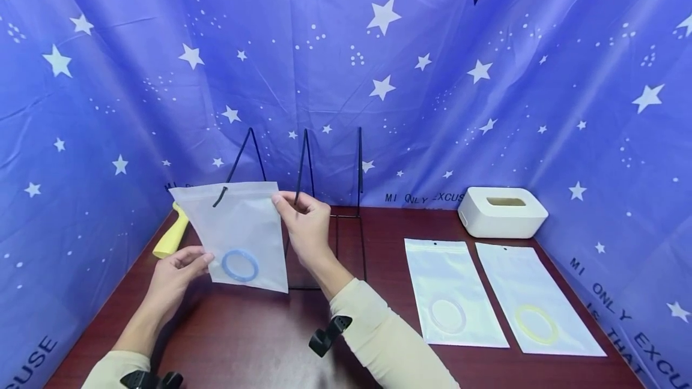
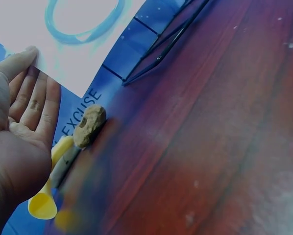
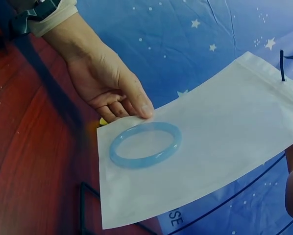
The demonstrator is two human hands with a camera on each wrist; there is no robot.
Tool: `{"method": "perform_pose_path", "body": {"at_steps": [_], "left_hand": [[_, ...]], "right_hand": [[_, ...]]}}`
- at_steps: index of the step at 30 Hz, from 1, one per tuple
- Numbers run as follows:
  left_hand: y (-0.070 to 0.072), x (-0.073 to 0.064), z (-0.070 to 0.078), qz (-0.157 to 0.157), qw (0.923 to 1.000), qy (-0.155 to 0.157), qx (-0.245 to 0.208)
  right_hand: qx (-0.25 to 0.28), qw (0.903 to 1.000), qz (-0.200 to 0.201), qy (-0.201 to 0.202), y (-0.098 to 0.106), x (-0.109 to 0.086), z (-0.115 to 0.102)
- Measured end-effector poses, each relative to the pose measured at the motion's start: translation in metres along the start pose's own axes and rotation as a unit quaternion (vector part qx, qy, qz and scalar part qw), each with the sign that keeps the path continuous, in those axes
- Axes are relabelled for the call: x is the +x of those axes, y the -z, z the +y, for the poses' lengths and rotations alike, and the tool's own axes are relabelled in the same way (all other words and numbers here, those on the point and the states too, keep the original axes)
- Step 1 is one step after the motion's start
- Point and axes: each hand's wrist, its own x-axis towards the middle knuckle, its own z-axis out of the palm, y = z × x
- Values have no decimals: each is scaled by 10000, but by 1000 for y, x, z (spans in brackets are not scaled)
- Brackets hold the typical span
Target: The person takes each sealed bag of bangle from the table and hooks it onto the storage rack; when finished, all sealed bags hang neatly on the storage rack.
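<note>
A white zip pouch (image 1: pixel 243 221) with a blue ring (image 1: pixel 240 265) showing through it hangs at the left of a black wire rack (image 1: pixel 363 245). The rack's leftmost hook pokes through the hole near the pouch's top edge. My left hand (image 1: pixel 175 275) pinches the lower left edge between thumb and fingers, close to the blue ring, as the right wrist view also shows. With thumb and fingertips, my right hand (image 1: pixel 310 227) pinches the upper right edge near the middle hook. Part of the rack is hidden behind the pouch and right hand.
Two white pouches lie flat at the right, one with a pale ring (image 1: pixel 447 316), the other with a yellow ring (image 1: pixel 536 324). Behind them stands a white tissue box (image 1: pixel 503 214). A yellow object (image 1: pixel 172 236) and a brown lump (image 2: pixel 90 125) are at the left, by the starry curtain (image 1: pixel 335 65).
</note>
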Motion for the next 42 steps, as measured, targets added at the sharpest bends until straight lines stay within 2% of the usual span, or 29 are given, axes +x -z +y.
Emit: {"method": "perform_pose_path", "body": {"at_steps": [4, 9, 17, 24, 31, 42], "left_hand": [[0, 7, 0, -7, 10000, 70, 24], [-1, 17, 0, 1, 9999, 108, -92], [-5, 30, 7, 102, 9997, 153, -186], [-6, 42, 7, 221, 9992, 220, -245], [-10, 56, 7, 187, 9979, 168, -598], [-11, 78, 8, 274, 9957, 218, -856]], "right_hand": [[-196, 9998, 63, 85, -1, 8, 6], [-424, 9990, 155, -11, -1, 18, 11], [-441, 9980, 325, -308, -5, 35, 14], [-381, 9977, 284, -487, -6, 51, 18], [-363, 9965, 370, -654, -5, 67, 24], [-364, 9953, 495, -746, -7, 80, 34]]}}
